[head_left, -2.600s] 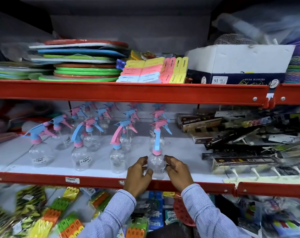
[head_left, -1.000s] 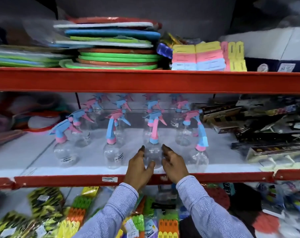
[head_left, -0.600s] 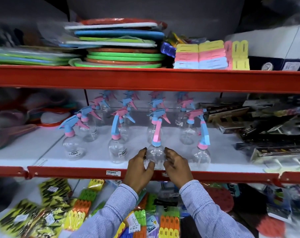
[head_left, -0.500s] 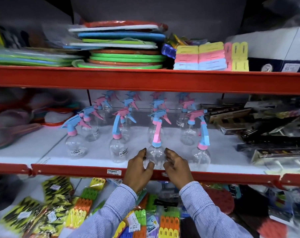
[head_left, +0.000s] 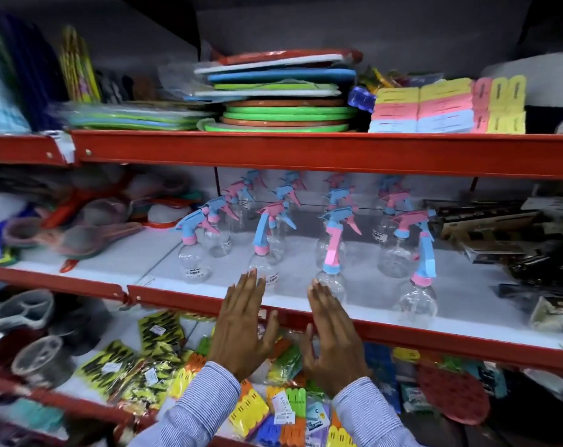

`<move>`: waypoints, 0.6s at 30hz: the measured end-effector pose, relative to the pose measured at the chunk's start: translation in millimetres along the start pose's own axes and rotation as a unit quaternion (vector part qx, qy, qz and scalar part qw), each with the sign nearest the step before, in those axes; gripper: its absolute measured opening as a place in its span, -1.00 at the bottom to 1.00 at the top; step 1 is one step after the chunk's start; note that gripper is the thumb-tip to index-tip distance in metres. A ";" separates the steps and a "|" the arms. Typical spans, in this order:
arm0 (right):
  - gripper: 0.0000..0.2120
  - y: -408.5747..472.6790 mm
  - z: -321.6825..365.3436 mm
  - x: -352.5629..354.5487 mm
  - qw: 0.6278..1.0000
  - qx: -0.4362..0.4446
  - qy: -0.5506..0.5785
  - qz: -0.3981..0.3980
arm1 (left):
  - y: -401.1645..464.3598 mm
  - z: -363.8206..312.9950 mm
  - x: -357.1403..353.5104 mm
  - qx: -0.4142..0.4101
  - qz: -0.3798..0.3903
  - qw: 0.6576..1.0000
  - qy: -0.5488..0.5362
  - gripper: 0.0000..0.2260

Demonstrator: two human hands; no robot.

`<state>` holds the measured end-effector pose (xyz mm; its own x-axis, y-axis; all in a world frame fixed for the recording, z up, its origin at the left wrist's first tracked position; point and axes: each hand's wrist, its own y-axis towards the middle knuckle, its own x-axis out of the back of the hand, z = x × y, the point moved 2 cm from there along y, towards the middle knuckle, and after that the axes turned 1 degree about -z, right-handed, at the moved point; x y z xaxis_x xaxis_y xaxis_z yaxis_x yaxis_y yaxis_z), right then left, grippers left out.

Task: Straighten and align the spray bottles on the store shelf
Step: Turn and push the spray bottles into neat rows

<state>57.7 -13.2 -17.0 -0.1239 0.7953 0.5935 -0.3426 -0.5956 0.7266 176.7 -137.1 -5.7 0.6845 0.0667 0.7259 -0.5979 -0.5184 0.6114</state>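
Several clear spray bottles with pink and blue trigger heads stand in rows on the white middle shelf (head_left: 364,285). In the front row stand a bottle at the left (head_left: 193,253), one with a blue trigger (head_left: 263,250), one with a pink trigger (head_left: 333,256) and one at the right (head_left: 418,285). My left hand (head_left: 244,321) is flat and open, its fingertips at the base of the blue-trigger bottle. My right hand (head_left: 330,330) is also open, its fingertips just in front of the pink-trigger bottle. Neither hand holds anything.
A red shelf rail (head_left: 435,337) runs along the front edge. Strainers and scoops (head_left: 89,227) lie on the left, dark boxed goods (head_left: 515,246) on the right. Stacked green plates (head_left: 283,114) and coloured clips (head_left: 447,104) fill the upper shelf. Packaged clips (head_left: 273,411) hang below.
Both hands have let go of the pink-trigger bottle, opened flat and drawn back toward the shelf edge. The left hand has shifted left to the blue-trigger bottle. The view has swung left.
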 end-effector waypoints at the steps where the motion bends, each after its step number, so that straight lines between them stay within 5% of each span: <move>1: -0.40 1.6 5.7 -8.4 1.000 0.003 -0.003 0.022 | 0.4 7.4 1.7 -0.002 0.010 1.000 0.020 -0.44; 8: -0.40 35.2 18.4 -59.4 0.994 -0.050 -0.002 0.096 | 21.6 53.8 -8.2 -0.016 0.063 0.997 0.046 -0.39; 18: -0.45 87.5 5.4 -91.2 0.936 -0.310 0.148 0.079 | 70.6 84.7 -14.9 0.093 0.162 0.951 -0.245 -0.45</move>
<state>44.1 -138.4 -5.7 -0.4395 0.7544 0.4876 -0.7617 -0.6007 0.2429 159.7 -246.9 -0.1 0.6161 -0.5043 0.6051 -0.7579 -0.5888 0.2810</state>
